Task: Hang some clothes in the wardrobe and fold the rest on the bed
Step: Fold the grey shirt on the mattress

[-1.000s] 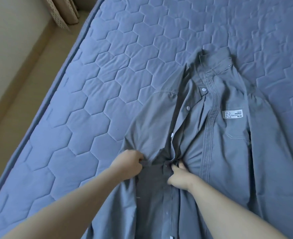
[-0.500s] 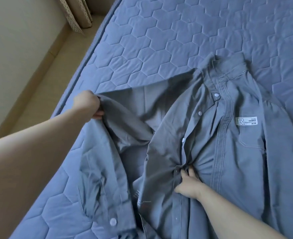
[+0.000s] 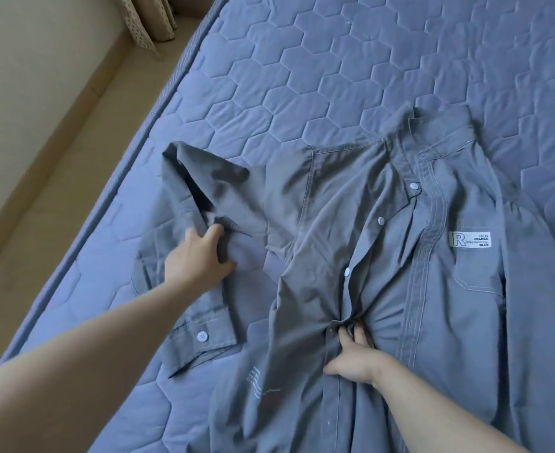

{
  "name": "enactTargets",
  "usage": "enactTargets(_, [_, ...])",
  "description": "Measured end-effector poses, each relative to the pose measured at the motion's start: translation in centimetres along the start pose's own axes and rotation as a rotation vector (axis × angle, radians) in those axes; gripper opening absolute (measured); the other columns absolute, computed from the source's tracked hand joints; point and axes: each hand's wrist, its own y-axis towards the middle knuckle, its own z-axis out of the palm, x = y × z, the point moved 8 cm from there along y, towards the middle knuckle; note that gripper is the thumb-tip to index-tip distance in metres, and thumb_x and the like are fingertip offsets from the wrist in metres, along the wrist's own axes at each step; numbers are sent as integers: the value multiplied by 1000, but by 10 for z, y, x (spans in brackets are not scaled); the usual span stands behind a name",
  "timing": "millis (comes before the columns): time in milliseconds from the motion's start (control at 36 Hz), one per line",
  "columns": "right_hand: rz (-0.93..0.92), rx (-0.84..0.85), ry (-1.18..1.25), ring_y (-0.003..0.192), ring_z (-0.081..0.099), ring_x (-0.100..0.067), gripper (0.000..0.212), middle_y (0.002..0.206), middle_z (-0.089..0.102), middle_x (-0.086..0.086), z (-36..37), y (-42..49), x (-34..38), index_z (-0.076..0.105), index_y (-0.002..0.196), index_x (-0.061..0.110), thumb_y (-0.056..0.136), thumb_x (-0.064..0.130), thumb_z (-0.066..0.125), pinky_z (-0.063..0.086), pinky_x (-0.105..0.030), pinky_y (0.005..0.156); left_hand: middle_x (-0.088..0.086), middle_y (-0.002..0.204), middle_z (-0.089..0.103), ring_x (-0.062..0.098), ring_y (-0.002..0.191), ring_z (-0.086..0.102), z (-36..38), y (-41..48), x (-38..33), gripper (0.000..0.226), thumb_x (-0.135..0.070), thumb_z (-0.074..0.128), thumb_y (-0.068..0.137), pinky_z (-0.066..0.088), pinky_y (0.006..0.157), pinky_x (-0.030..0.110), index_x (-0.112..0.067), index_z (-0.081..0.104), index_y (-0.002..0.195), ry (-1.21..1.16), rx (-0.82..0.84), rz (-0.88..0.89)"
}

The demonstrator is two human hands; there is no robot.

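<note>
**Shirt** (image 3: pixel 384 243), qty 1, grey, long-sleeved. It is lying front-up on the bed (image 3: pixel 335 60), collar pointing to 1 o'clock and body running from frame ctr out to 3 and 5 o'clock.

**Sleeve** (image 3: pixel 184 191), 1 in full view. It is stretching out to 9 o'clock and doubling back, w/ the cuff (image 3: pixel 210 325) lying toward 7 o'clock.

**Buttons** (image 3: pixel 381 220), 4 white ones showing plainly: 3 down the front strip, 1 on the cuff.

**Pocket** (image 3: pixel 478 276), qty 1, sitting at 3 o'clock on the chest.

**Label** (image 3: pixel 470 239), qty 1, white, sitting just above the pocket. It is reading a large "R", then "NEON", "ORANGE", "BLUE"; one line is too small to read. Faint print near the hem at 6 o'clock is also unreadable.

**L hand** (image 3: pixel 197 253), at 9 o'clock. It is gripping the shirt by the sleeve, fingers curling into a fold of cloth.

**R hand** (image 3: pixel 354 354), at 5 o'clock. It is pinching the front strip, w/ cloth bunching at the fingertips.

**Bed**, qty 1, blue cover quilted in hexagons.

**Curtain** (image 3: pixel 145 27), hanging at 11 o'clock.

**Floor** (image 3: pixel 57 152), beige, running along the bed's edge at 10 o'clock.
</note>
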Motion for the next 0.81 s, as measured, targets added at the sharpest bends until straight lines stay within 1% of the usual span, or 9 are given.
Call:
enactTargets(111, [16,-13,-29,145,-16,-20,95,153,-29,-3,0,-1,0,-9,150,17,85,31,58,4,-27,118,3,106,61,27,96,60,31,-17,-1,42,-60,45,88,40,66,29,-23,51,106,203,206,83])
enactTargets(194, [16,-18,-34,145,-14,-19,95,153,-28,-3,0,-2,1,-9,150,17,85,32,59,5,-27,118,4,97,60,25,89,57,27,-17,11,44,-52,34,95,37,63,25,-19,62,96,260,303,38])
enactTargets(333, [23,-38,-52,145,-13,-20,96,154,-26,-6,-1,-4,4,-7,151,15,85,33,61,5,-26,117,3,78,54,25,74,52,-35,-3,62,22,-35,49,89,37,60,25,-15,57,83,266,100,-193])
enactTargets(389, [25,-44,-55,145,-11,-22,95,154,-24,-8,-2,-6,9,-5,151,15,85,33,61,6,-26,117,11,92,60,29,79,53,-66,-3,91,17,-24,51,87,40,64,29,-9,57,91,136,-57,-372])
enactTargets(444, [25,-57,-40,146,-8,-22,93,155,-21,-8,-5,-9,12,-2,151,14,85,33,61,7,-27,117,20,122,53,37,102,53,-74,-4,108,37,-22,53,88,44,82,39,-4,49,120,-44,-58,-509])
enactTargets(528, [11,-107,1,146,-7,-21,91,156,-17,-6,-4,-13,12,2,151,14,84,33,61,7,-29,118,21,154,7,46,133,25,-64,-8,105,79,-26,57,87,28,107,53,-21,9,149,-273,-8,-594])
enactTargets(583, [-2,-157,28,146,-5,-20,89,156,-15,-2,-2,-18,10,4,151,17,84,34,60,7,-31,118,13,156,-6,43,137,16,-56,-15,92,79,-25,57,86,26,107,52,-32,6,146,-236,-13,-516])
enactTargets(694, [-34,-284,63,146,0,-19,81,158,-10,3,0,-33,6,9,151,22,87,37,56,12,-36,117,13,135,39,32,119,43,-20,-41,40,48,-26,58,87,41,92,37,-19,42,132,-167,47,-91])
enactTargets(806, [-54,-459,-30,144,10,-21,64,158,6,0,5,-61,1,22,147,25,90,31,50,20,-36,113,10,108,60,27,103,57,31,-98,-3,18,-18,55,87,44,85,29,-13,64,102,-246,267,185])
